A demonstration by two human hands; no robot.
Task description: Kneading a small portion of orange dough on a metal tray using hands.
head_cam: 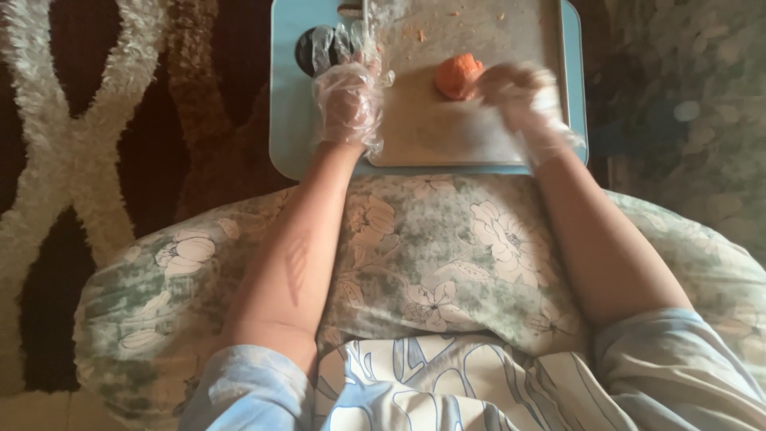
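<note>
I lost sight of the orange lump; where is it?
In the head view, the orange lump sits on the beige board, upper centre, just left of the gloved right hand.

Shaggy brown-and-cream rug (104,144), floral green cushion (447,263)

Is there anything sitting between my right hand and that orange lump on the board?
Nothing visible does. The right hand, in a clear plastic glove, sits right beside the orange lump on the cutting board, though motion blur hides whether they touch.

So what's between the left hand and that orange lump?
In the head view, only bare board lies between the gloved left hand and the orange lump; a few crumbs sit farther up.
</note>
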